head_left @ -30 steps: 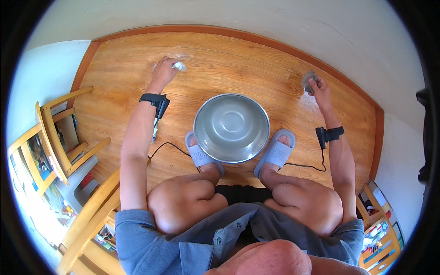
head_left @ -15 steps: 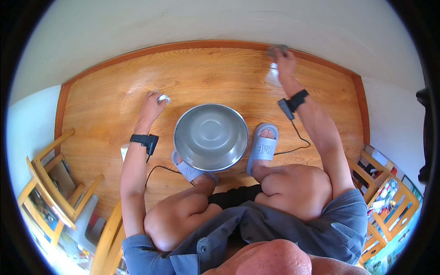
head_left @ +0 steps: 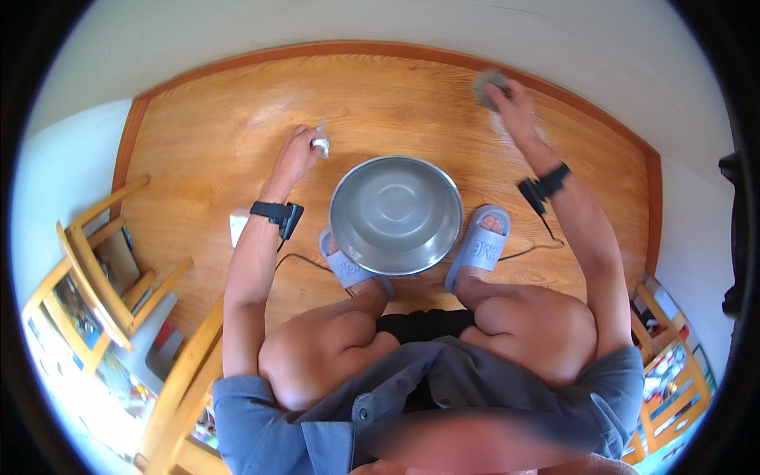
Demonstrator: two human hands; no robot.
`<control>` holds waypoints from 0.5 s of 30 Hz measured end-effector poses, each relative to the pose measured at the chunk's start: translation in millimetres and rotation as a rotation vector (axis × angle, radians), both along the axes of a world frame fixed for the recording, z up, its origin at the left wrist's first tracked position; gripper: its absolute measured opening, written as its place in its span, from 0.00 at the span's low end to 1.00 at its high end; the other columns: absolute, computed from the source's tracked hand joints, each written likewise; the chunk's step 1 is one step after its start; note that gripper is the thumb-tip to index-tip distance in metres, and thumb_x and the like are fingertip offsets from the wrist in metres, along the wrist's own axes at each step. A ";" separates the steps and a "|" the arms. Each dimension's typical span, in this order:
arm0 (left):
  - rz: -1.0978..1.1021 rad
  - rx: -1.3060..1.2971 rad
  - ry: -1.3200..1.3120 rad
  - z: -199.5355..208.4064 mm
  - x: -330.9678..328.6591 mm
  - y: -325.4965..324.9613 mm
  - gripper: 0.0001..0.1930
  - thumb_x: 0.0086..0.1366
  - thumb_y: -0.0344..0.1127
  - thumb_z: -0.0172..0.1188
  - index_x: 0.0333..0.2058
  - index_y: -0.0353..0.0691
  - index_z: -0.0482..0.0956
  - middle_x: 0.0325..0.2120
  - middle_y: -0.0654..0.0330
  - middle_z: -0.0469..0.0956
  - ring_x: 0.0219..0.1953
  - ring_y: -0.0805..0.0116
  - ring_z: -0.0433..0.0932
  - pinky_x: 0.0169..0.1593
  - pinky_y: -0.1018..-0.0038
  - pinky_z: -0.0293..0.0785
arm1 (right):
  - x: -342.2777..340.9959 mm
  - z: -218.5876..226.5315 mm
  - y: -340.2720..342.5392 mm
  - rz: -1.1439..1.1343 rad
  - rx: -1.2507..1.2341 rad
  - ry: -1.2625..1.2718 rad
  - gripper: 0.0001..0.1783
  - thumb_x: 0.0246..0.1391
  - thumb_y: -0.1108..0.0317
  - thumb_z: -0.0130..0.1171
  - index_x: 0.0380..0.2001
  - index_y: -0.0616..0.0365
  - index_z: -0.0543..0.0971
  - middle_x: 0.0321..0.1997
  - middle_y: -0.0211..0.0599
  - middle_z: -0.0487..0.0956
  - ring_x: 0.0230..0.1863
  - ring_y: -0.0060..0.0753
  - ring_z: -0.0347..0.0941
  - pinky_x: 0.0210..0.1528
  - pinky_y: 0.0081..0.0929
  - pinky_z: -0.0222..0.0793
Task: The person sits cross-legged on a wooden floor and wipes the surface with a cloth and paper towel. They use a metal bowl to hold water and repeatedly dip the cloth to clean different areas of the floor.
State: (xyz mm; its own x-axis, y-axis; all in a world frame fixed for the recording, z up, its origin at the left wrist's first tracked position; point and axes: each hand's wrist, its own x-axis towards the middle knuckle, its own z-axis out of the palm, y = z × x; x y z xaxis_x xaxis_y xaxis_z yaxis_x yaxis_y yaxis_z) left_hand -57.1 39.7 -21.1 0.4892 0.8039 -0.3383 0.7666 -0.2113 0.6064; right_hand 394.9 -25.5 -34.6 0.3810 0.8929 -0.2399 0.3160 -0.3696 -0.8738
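A wide grey metal basin [head_left: 356, 234] stands on the wooden floor between and just ahead of my feet. Beyond its left side, my left hand [head_left: 296, 153] is closed on a white crumpled piece that looks like tissue [head_left: 321, 146], held close to the floor. My right hand [head_left: 518, 111] reaches far ahead to the right, its fingers closed around a grey-brown pad [head_left: 489, 89] that may be a rag or a sponge. Slight motion blurs that pad. It is at the floor, just short of the wooden baseboard, and a shiny patch [head_left: 500, 127] lies beside it.
A reddish-brown baseboard [head_left: 380, 49] runs along the white wall ahead. Grey slippers [head_left: 479, 249] are on my feet, beside the basin. A wooden chair [head_left: 99, 277] stands left, wooden furniture [head_left: 677, 392] right. A white box-like object [head_left: 238, 226] lies by my left forearm. Thin black cables trail from both wristbands.
My right hand has drawn the grey-brown pad back from the baseboard, toward me. My left hand keeps its place beside the basin. The whole view has shifted a little.
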 end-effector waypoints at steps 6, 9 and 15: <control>0.095 0.012 0.040 4.0 -40.3 1.7 0.08 0.56 0.23 0.59 0.36 0.33 0.79 0.38 0.51 0.76 0.40 0.53 0.78 0.43 0.66 0.75 | 49.0 -4.3 -86.1 -0.267 -0.099 0.341 0.13 0.57 0.66 0.61 0.39 0.65 0.77 0.33 0.34 0.79 0.31 0.21 0.74 0.32 0.20 0.70; 0.103 0.052 0.009 -3.8 -29.3 -1.3 0.08 0.56 0.23 0.60 0.36 0.33 0.79 0.38 0.52 0.76 0.40 0.55 0.77 0.43 0.67 0.75 | 57.6 -5.9 -104.7 -0.231 -0.150 0.346 0.11 0.57 0.67 0.61 0.38 0.64 0.77 0.32 0.31 0.79 0.29 0.18 0.72 0.29 0.18 0.68; -0.094 0.220 -0.146 -15.1 47.5 -6.0 0.09 0.57 0.24 0.60 0.38 0.34 0.77 0.41 0.52 0.75 0.43 0.55 0.76 0.45 0.67 0.75 | 48.5 -7.9 -113.9 -0.099 -0.212 0.272 0.12 0.58 0.66 0.61 0.40 0.64 0.76 0.32 0.29 0.79 0.29 0.16 0.71 0.28 0.16 0.66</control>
State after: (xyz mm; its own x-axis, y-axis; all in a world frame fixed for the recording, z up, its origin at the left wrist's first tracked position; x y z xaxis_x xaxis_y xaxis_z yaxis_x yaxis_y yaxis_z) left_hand -9.5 33.7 -36.2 0.5961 0.7988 -0.0809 0.6450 -0.4164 0.6408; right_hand 443.4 -139.4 -42.5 0.3601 0.7743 -0.5203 0.0363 -0.5689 -0.8216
